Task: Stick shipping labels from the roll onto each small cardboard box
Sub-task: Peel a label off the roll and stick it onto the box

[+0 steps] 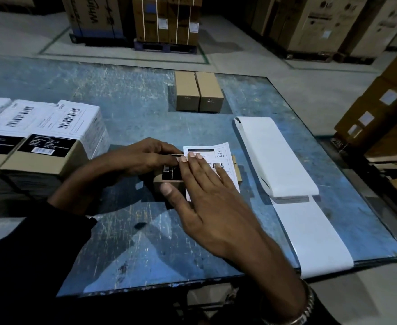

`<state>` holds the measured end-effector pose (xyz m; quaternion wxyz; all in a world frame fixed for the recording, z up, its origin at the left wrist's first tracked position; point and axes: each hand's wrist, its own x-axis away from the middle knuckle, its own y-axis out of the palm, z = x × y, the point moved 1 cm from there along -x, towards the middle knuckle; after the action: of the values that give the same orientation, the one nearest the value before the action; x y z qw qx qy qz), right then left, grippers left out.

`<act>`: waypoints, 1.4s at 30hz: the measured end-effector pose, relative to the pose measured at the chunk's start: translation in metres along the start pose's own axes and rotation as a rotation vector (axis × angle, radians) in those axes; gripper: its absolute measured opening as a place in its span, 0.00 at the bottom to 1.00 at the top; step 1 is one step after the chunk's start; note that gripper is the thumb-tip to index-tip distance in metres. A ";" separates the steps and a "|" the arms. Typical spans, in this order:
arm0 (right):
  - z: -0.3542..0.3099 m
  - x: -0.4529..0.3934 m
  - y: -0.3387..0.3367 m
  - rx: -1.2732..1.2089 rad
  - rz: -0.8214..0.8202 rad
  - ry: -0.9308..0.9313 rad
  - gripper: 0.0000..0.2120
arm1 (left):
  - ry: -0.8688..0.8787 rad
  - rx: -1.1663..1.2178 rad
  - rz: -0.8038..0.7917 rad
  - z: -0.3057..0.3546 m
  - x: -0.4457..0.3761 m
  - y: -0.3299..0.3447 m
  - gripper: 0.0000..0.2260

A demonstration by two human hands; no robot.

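Note:
A small cardboard box [237,171] sits mid-table, mostly hidden under a white shipping label [212,152] with a barcode. My right hand [206,202] lies flat on the label with straight fingers, pressing it onto the box top. My left hand [146,157] grips the box's left side, fingers curled over a black sticker [171,173]. A long white strip of label backing [277,158] lies to the right and hangs over the near table edge. Two plain boxes [198,92] stand side by side at the table's far side.
Labelled boxes [52,134] are grouped at the left on the scratched blue table [131,242]. Large cartons on pallets [167,22] stand on the floor behind. Stacked cartons with white labels [384,106] stand at the right.

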<state>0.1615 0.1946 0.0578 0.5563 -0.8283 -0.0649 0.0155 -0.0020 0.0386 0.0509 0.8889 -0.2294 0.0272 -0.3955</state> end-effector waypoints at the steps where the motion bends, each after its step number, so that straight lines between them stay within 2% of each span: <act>1: 0.005 0.001 0.000 0.028 0.003 0.005 0.42 | -0.005 0.025 -0.010 0.000 0.000 0.000 0.14; 5: 0.027 0.006 -0.011 0.076 -0.025 0.057 0.44 | -0.032 0.071 -0.023 0.000 -0.001 0.000 0.21; 9: 0.049 0.008 -0.021 0.065 -0.067 0.160 0.45 | -0.075 0.011 0.011 0.000 -0.003 0.000 0.10; 12: 0.053 0.010 -0.030 -0.050 -0.137 0.245 0.44 | -0.107 -0.036 0.021 0.004 0.000 0.003 0.13; 14: 0.051 0.011 -0.039 -0.094 -0.125 0.279 0.44 | -0.114 -0.046 0.025 0.005 0.001 0.005 0.13; 18: 0.025 0.011 -0.044 -0.079 -0.057 0.173 0.45 | -0.071 0.006 0.020 0.003 0.000 -0.001 0.08; 21: 0.005 -0.001 -0.028 -0.089 -0.120 0.065 0.43 | -0.036 0.102 -0.005 -0.001 0.005 -0.009 0.19; 24: 0.008 -0.007 -0.011 0.025 -0.078 0.018 0.42 | -0.008 0.143 -0.018 -0.002 0.008 -0.010 0.19; 27: 0.026 0.001 -0.009 0.095 -0.017 0.026 0.43 | -0.013 0.162 -0.013 -0.003 0.008 -0.009 0.17; 31: 0.050 0.010 -0.020 0.012 -0.072 0.110 0.44 | -0.039 0.132 -0.019 0.001 0.010 -0.007 0.13; 33: 0.056 0.009 -0.021 -0.036 -0.083 0.120 0.45 | -0.041 0.068 0.003 0.004 0.012 -0.006 0.17; 35: 0.057 0.009 -0.019 -0.081 -0.075 0.118 0.46 | 0.042 -0.086 0.164 0.008 0.016 -0.005 0.30; 36: 0.057 0.009 -0.018 -0.095 -0.068 0.117 0.47 | 0.136 -0.192 0.269 0.012 0.019 -0.001 0.33; 38: 0.057 0.012 -0.018 -0.117 -0.057 0.116 0.47 | 0.409 -0.429 0.389 0.020 0.022 0.014 0.26; 40: 0.057 0.013 -0.018 -0.127 -0.051 0.112 0.47 | 0.518 -0.549 0.317 0.023 0.024 0.033 0.23; 42: 0.057 0.014 -0.019 -0.139 -0.054 0.100 0.47 | 0.496 -0.675 0.217 0.017 0.025 0.051 0.24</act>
<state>0.1684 0.2559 0.0544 0.5004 -0.8625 -0.0600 -0.0455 0.0544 0.0573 0.0472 0.7670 -0.4011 0.3921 -0.3117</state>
